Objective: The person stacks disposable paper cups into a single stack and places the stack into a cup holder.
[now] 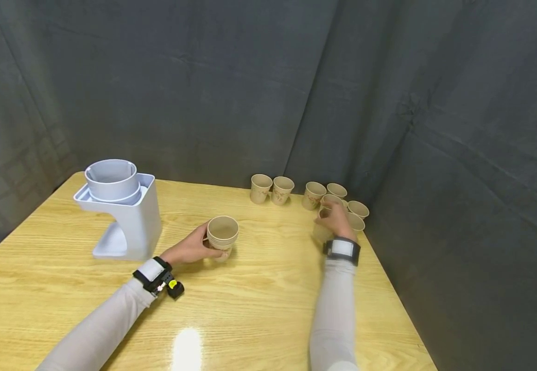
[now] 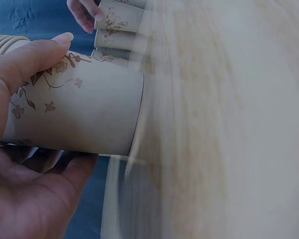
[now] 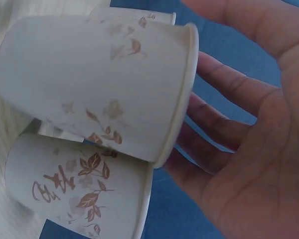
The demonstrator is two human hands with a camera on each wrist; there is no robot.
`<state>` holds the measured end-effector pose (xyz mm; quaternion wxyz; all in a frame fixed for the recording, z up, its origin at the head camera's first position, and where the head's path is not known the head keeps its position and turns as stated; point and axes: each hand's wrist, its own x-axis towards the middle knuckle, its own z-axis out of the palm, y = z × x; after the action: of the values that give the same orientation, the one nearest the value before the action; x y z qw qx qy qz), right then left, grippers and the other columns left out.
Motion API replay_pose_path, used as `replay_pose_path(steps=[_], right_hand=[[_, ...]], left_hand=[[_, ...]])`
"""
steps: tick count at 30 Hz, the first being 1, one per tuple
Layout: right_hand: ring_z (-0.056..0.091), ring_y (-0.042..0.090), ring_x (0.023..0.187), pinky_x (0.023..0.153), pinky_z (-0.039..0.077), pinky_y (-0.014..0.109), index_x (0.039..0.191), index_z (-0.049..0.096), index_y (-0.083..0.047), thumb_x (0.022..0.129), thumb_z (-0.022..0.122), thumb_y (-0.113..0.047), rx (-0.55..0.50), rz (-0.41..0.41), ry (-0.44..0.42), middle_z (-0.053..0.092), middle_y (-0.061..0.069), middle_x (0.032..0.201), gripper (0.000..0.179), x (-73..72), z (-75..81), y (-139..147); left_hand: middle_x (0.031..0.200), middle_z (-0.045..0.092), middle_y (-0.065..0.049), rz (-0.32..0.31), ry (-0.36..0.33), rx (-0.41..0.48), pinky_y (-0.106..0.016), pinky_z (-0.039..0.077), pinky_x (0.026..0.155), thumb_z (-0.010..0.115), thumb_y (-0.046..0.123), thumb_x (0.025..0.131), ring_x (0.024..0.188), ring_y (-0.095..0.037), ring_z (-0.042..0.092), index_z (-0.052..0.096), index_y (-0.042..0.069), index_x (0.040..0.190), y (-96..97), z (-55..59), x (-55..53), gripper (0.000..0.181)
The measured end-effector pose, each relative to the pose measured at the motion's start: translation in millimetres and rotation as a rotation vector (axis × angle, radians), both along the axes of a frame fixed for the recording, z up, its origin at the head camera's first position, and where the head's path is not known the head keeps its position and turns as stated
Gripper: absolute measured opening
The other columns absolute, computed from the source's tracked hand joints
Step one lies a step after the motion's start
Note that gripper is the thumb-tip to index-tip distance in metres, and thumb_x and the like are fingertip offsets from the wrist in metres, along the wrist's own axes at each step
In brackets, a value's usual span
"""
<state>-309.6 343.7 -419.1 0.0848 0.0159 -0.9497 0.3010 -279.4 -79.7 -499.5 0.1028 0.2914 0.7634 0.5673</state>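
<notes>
Several nested paper cups [image 1: 223, 240] sit upright around the middle of the wooden table [image 1: 249, 314], and our left hand [image 1: 195, 247] grips them, thumb and fingers round the sides. At the right far corner, our right hand [image 1: 336, 220] has its fingers loosely spread behind the rim of a single cup [image 3: 94, 82]; we cannot tell whether they touch it. More cups [image 1: 314, 196] cluster just beside it, while two cups [image 1: 282, 191] stand farther left along the far edge. To our left we see a white stand [image 1: 144, 232] bearing a round container [image 1: 113, 181].
</notes>
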Motion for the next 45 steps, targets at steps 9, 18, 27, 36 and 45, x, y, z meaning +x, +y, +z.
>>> replay_pose_path(steps=[9, 18, 27, 36, 45], right_hand=[[0.039, 0.045, 0.138, 0.119, 0.03, 0.054, 0.135, 0.055, 0.013, 0.08, 0.076, 0.001, 0.003, -0.042, -0.024, 0.045, 0.031, 0.146, 0.061, 5.0, -0.3, 0.5], [0.044, 0.045, 0.135, 0.116, 0.033, 0.055, 0.138, 0.053, 0.011, 0.078, 0.079, 0.0, -0.018, -0.029, -0.011, 0.051, 0.03, 0.143, 0.066, 5.7, 0.5, 0.1], [0.042, 0.047, 0.133, 0.116, 0.03, 0.059, 0.135, 0.057, 0.01, 0.077, 0.082, -0.008, 0.037, -0.027, 0.019, 0.055, 0.028, 0.14, 0.066, 5.3, 4.4, -4.8], [0.049, 0.044, 0.128, 0.114, 0.034, 0.054, 0.129, 0.062, 0.01, 0.077, 0.083, -0.014, 0.049, 0.052, 0.041, 0.06, 0.029, 0.134, 0.06, 1.9, 10.1, -22.1], [0.053, 0.038, 0.129, 0.112, 0.039, 0.053, 0.126, 0.062, 0.004, 0.078, 0.084, -0.017, -0.058, 0.144, 0.061, 0.061, 0.024, 0.134, 0.056, 2.1, 22.2, -50.0]], left_hand=[[0.14, 0.054, -0.017, 0.001, -0.002, -0.004, -0.055, 0.039, 0.113, 0.087, 0.015, 0.08, 0.133, -0.037, 0.049, 0.041, 0.006, 0.15, -0.6, -1.0, -1.3, 0.084], [0.141, 0.053, -0.016, -0.011, -0.009, 0.008, -0.054, 0.041, 0.112, 0.088, 0.016, 0.08, 0.134, -0.037, 0.049, 0.04, 0.007, 0.15, -0.2, -0.4, -1.6, 0.085], [0.14, 0.054, -0.018, -0.018, 0.006, 0.013, -0.054, 0.041, 0.111, 0.087, 0.015, 0.081, 0.133, -0.038, 0.049, 0.04, 0.005, 0.15, -0.1, -0.5, -0.8, 0.084], [0.141, 0.054, -0.018, -0.01, -0.006, 0.01, -0.054, 0.041, 0.112, 0.088, 0.014, 0.08, 0.133, -0.037, 0.049, 0.04, 0.006, 0.15, -0.4, 1.0, 0.1, 0.085], [0.142, 0.052, -0.018, -0.007, -0.02, 0.005, -0.055, 0.039, 0.113, 0.087, 0.014, 0.081, 0.135, -0.038, 0.047, 0.039, 0.006, 0.151, -0.3, 3.6, 2.5, 0.085]])
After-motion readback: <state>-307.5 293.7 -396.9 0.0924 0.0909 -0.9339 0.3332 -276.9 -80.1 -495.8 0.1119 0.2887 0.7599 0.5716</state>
